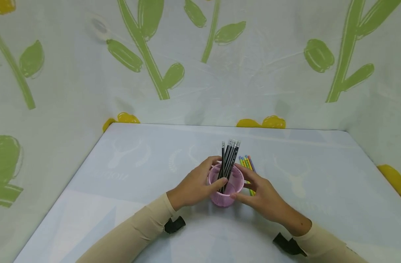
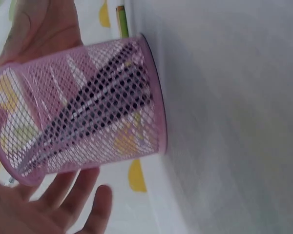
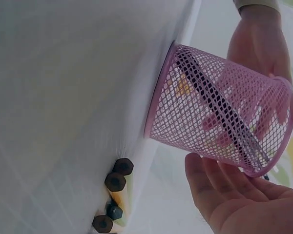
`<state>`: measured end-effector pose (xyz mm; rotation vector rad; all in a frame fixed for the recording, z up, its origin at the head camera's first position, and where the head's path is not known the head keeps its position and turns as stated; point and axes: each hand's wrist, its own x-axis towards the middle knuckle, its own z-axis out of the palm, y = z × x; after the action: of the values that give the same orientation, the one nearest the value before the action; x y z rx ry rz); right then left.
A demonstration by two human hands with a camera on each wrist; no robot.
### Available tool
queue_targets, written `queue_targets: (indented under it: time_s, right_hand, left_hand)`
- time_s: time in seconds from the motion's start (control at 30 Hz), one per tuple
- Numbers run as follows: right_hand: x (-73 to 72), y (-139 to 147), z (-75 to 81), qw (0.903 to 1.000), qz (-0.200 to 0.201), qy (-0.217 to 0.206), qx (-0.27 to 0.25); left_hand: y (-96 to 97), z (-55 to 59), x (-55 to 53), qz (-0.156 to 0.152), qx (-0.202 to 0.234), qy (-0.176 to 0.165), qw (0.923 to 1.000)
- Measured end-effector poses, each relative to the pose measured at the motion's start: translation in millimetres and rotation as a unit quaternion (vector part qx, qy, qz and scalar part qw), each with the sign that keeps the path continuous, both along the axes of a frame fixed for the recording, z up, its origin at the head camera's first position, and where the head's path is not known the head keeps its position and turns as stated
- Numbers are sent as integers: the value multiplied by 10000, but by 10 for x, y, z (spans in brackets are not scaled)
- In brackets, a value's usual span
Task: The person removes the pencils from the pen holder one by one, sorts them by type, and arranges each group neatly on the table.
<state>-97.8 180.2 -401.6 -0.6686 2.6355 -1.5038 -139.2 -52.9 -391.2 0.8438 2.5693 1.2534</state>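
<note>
A pink mesh pencil cup (image 1: 222,201) stands upright on the table between both hands. Several black pencils (image 1: 232,153) lean inside it, their silver eraser ends sticking out above the rim. My left hand (image 1: 194,185) holds the cup's left side, the thumb lying across the rim by the pencils. On the opposite side, my right hand (image 1: 265,197) grips the cup, with its thumb at the front rim and fingers toward the back. In the right wrist view, the fingers of the right hand (image 3: 249,204) bend along the mesh wall.
Several brightly coloured pencils (image 1: 247,160) lie side by side on the table (image 1: 137,164), just right of the cup and partly hidden by the right hand. Their blunt ends (image 3: 115,182) face the right wrist camera. Leaf-patterned walls (image 1: 253,84) enclose the table.
</note>
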Motion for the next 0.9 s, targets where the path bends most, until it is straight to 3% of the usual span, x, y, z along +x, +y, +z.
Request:
queue_targets:
  time_s: [0.17, 0.37, 0.67, 0.9]
  right_hand:
    - [13, -16, 4, 9999, -99, 13, -18]
    - [38, -47, 2, 9998, -161, 57, -55]
    - [37, -80, -7, 9997, -198, -103, -104]
    - [36, -74, -11, 9997, -181, -160, -67]
  left_hand:
    - [43, -2, 0, 482, 508, 366, 9969]
    - [47, -5, -2, 638, 645, 624, 9939]
    - [61, 22, 11, 789, 708, 543, 9929]
    - [88, 100, -20, 921, 390, 433, 9940]
